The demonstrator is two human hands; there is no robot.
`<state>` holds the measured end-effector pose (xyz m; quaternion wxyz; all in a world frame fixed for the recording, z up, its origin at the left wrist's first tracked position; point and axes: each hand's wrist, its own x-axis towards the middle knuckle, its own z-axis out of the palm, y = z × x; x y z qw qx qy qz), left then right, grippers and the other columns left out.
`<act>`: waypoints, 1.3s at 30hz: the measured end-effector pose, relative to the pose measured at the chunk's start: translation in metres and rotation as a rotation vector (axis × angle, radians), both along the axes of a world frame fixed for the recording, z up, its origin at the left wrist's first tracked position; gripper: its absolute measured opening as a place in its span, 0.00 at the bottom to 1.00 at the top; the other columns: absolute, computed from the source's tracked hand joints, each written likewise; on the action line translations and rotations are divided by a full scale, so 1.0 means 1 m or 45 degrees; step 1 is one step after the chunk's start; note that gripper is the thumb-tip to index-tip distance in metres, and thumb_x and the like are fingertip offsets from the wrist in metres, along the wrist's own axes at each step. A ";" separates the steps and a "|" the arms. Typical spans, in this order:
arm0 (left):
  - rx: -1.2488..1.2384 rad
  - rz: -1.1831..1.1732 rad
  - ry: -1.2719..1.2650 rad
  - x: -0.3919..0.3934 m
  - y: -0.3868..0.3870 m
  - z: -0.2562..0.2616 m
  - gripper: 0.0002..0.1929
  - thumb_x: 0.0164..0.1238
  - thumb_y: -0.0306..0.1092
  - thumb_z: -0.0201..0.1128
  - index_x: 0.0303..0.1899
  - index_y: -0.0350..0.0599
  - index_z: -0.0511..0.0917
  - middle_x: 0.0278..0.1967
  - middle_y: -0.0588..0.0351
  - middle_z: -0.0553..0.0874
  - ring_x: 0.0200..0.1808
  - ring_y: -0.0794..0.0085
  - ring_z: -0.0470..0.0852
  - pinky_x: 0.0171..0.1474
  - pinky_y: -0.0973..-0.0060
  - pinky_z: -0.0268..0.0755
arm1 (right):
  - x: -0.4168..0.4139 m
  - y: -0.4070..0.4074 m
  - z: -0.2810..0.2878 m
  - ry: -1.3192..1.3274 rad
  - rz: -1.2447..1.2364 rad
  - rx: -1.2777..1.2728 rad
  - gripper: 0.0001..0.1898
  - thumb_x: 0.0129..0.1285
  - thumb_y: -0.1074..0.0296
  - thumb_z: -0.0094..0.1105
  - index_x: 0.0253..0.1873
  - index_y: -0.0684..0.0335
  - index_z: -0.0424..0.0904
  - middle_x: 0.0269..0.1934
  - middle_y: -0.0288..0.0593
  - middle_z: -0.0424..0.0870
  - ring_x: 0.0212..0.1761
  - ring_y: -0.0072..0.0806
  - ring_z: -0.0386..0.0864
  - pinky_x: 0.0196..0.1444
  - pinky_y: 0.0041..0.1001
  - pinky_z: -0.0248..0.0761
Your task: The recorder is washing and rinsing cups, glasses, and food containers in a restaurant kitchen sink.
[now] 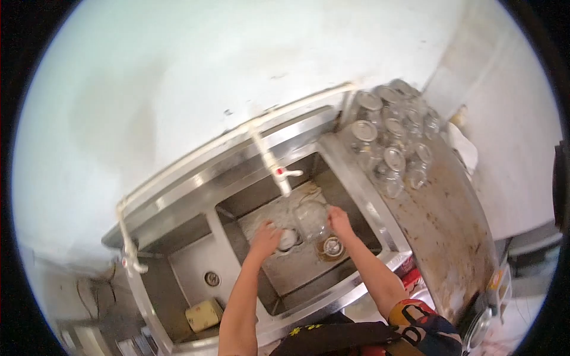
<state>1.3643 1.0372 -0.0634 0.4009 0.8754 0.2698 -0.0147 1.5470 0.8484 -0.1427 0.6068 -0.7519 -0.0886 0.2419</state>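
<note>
Both my hands are down in the right basin of a stainless steel double sink (285, 282). My right hand (339, 221) grips the right side of a clear glass vessel (313, 220), which is blurred. Beside a small white round object (287, 239) is my left hand (267, 239), its fingers bent; blur hides whether they hold that object. Just below the glass vessel, the basin's metal drain strainer (333, 247) has a brownish stain around it. Over the basin hangs a white plastic tap (282, 178) with a red dot on its handle.
Several clear glass jars with lids (387, 138) stand on the stained metal counter (449, 231) at right. The left basin (189, 258) holds a yellowish block (204, 315). A second white tap (132, 262) is at its left. A white pipe (191, 158) runs along the wall.
</note>
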 end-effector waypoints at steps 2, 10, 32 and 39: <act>0.127 0.207 0.154 -0.029 0.013 -0.026 0.18 0.68 0.48 0.50 0.49 0.52 0.81 0.58 0.45 0.74 0.61 0.54 0.71 0.61 0.65 0.63 | -0.010 -0.009 0.024 -0.278 0.019 -0.198 0.16 0.67 0.57 0.47 0.28 0.62 0.71 0.19 0.43 0.73 0.22 0.33 0.72 0.27 0.31 0.65; -0.479 0.623 -0.144 -0.088 0.010 -0.027 0.23 0.69 0.49 0.53 0.48 0.34 0.77 0.41 0.47 0.84 0.45 0.57 0.81 0.48 0.66 0.70 | -0.003 -0.151 0.185 -0.882 -0.348 -1.012 0.13 0.60 0.55 0.53 0.35 0.58 0.79 0.26 0.51 0.80 0.31 0.52 0.79 0.35 0.45 0.72; -1.001 0.595 -0.444 0.022 -0.171 0.046 0.16 0.71 0.38 0.52 0.53 0.37 0.74 0.43 0.55 0.80 0.42 0.76 0.77 0.44 0.75 0.68 | -0.086 -0.089 0.182 -1.106 0.850 -0.275 0.47 0.39 0.56 0.75 0.68 0.57 0.60 0.63 0.52 0.63 0.66 0.47 0.60 0.68 0.41 0.53; -1.481 0.241 -0.649 0.013 -0.170 0.092 0.23 0.72 0.42 0.50 0.62 0.37 0.65 0.60 0.47 0.71 0.62 0.67 0.69 0.63 0.72 0.60 | -0.026 -0.139 0.208 -1.457 0.094 -0.394 0.34 0.38 0.65 0.73 0.57 0.54 0.74 0.58 0.46 0.68 0.59 0.48 0.66 0.57 0.40 0.67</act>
